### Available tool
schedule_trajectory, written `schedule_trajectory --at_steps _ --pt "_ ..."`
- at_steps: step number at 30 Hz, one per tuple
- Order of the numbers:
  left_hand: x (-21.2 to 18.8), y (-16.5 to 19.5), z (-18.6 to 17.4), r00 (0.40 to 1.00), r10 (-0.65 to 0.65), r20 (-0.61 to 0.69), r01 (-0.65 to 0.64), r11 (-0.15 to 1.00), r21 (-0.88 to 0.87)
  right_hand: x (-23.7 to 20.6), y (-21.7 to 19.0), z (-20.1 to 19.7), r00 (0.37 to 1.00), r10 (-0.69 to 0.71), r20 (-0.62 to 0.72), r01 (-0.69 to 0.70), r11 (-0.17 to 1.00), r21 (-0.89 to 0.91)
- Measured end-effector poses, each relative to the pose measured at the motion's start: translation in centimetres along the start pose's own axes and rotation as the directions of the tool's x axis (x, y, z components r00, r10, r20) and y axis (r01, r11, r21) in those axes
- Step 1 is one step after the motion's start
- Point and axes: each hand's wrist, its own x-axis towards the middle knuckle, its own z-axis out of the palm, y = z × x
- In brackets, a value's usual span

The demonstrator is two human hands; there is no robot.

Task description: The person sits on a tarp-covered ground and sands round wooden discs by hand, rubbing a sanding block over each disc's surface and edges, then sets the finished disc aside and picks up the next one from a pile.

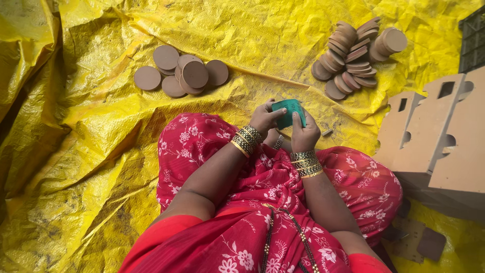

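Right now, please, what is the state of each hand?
Left hand: closed in a grip on the green sanding piece.
Right hand: closed on the same green piece, from its other side.

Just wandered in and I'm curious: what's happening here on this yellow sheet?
A person sits on a yellow tarp, holding a green sheet, perhaps sandpaper, between the left hand and right hand. Whether anything is inside it is hidden. A small group of brown discs lies ahead to the left, a bigger pile of discs to the right, and cut-out boards are stacked beside.
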Motion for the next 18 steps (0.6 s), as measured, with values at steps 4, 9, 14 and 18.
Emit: schedule_trajectory --at_steps 4,9,14,18 --pt "-1.3 0.4 1.4 0.993 0.111 -0.027 -0.106 0.984 0.144 0.4 -0.3 -0.6 0.999 0.013 -0.047 -0.016 0.998 -0.066" --pt "-2.4 0.1 2.5 0.979 0.175 -0.100 -0.155 0.971 0.180 -0.2 -0.2 -1.3 0.979 -0.202 0.024 0.202 0.952 -0.229" --pt "-2.7 -0.2 2.2 0.981 0.151 -0.121 -0.158 0.986 -0.054 -1.5 -0.4 -1.9 0.879 -0.442 0.177 0.471 0.862 -0.187" --pt "-3.0 0.0 2.1 0.987 0.135 -0.084 -0.141 0.987 -0.077 -2.2 -0.9 -2.3 0.904 -0.380 0.195 0.418 0.879 -0.228"
